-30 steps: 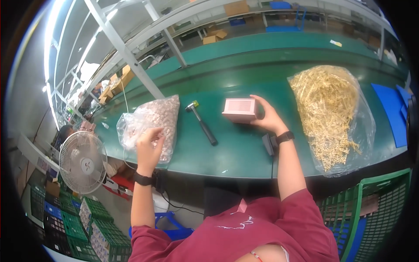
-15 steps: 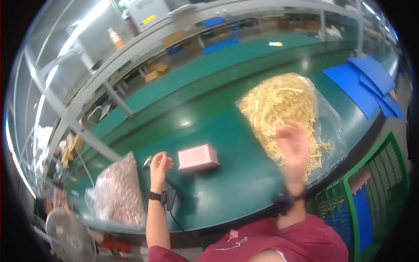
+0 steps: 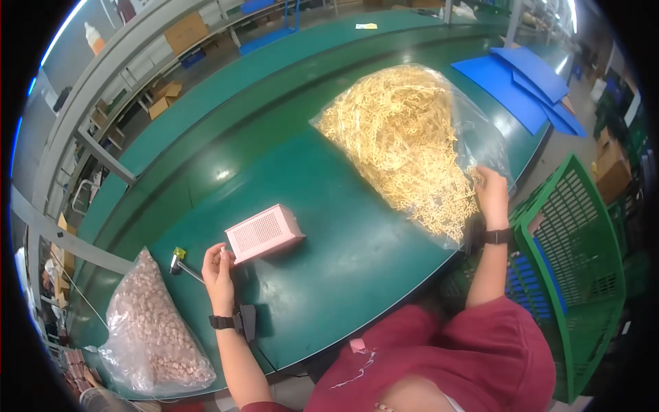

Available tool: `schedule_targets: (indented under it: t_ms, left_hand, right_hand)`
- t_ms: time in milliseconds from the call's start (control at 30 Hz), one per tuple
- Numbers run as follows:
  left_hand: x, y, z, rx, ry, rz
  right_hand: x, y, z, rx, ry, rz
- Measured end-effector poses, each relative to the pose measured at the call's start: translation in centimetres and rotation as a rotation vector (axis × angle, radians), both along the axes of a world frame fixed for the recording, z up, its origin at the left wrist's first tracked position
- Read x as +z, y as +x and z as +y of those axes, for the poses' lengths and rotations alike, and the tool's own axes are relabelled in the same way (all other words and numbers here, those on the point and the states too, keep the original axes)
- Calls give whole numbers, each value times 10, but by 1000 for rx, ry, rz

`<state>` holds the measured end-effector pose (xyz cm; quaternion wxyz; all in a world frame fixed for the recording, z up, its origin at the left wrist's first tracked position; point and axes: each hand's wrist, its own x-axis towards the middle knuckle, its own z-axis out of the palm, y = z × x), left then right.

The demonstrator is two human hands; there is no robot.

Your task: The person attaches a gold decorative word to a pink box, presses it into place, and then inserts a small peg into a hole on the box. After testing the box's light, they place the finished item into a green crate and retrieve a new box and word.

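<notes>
My left hand (image 3: pixel 218 276) is closed in a pinch beside the near left corner of a pink box with a grid of small holes (image 3: pixel 264 232). Between its fingertips shows a small pale pink piece (image 3: pixel 223 253). At the right edge of a spread of small yellow pieces (image 3: pixel 405 130), my right hand (image 3: pixel 493 196) has its fingers bent and its fingertips among them. Whatever those fingers hold is hidden. The yellow pieces lie on and in an opened clear plastic bag (image 3: pixel 484 130).
A clear bag of small pinkish pieces (image 3: pixel 154 326) lies at the left, near a hammer-like tool (image 3: pixel 180 264). A dark device (image 3: pixel 247 323) with a cable is by my left wrist. Blue sheets (image 3: pixel 508 86) lie far right; a green crate (image 3: pixel 590 275) stands at my right.
The view has shifted, so the table's things sit differently in it. My right hand has moved from above the yellow pieces to their right edge. My left hand has come to the pink box's corner.
</notes>
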<state>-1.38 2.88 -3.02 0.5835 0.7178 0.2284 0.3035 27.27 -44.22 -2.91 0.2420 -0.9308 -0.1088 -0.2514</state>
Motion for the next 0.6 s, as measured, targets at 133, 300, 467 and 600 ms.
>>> schedule_targets:
  t_ms: [133, 300, 467, 600]
  left_hand:
    - [2, -7, 1, -31, 40, 45]
    - [4, -4, -1, -55, 62, 54]
    - [1, -2, 2, -65, 88, 65]
    - [-2, -3, 2, -57, 88, 61]
  right_hand:
    - [14, -10, -4, -5, 149, 46]
    - [5, -1, -12, 27, 266, 122]
    - [-3, 3, -10, 73, 448, 136]
    - [-6, 1, -16, 39, 490, 119]
